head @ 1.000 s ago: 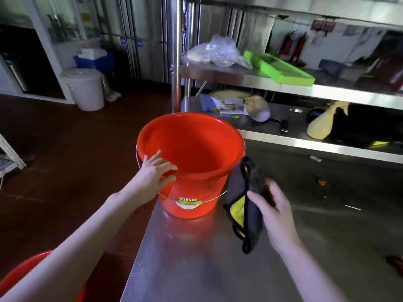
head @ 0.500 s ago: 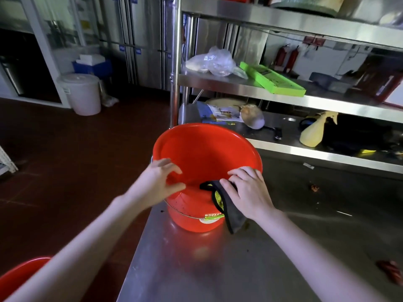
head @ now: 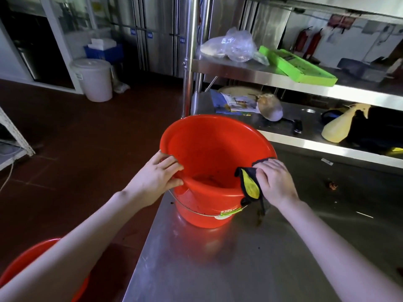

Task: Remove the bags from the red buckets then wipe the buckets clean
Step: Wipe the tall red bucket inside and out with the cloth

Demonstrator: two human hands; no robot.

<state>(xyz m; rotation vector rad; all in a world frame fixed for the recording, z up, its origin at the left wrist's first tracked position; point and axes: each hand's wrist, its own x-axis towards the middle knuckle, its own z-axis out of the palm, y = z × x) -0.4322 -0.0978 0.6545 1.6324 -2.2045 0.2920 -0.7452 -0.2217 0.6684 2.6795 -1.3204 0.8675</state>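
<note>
Two buckets, one cloth! Left hand [head: 154, 179] grips the table bucket [head: 207, 147] at the table [head: 218, 271] edge; right hand [head: 274, 182] clamps the cloth [head: 250, 186] on its rim. Floor bucket [head: 24, 262] sits below the left hand, with open table to the right.

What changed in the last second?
The right hand brought the black-and-yellow cloth from mid-air onto the near-right rim of the red plastic bucket. The left hand shifted from the outer wall to gripping the rim. The bucket stays on the stainless steel table.
</note>
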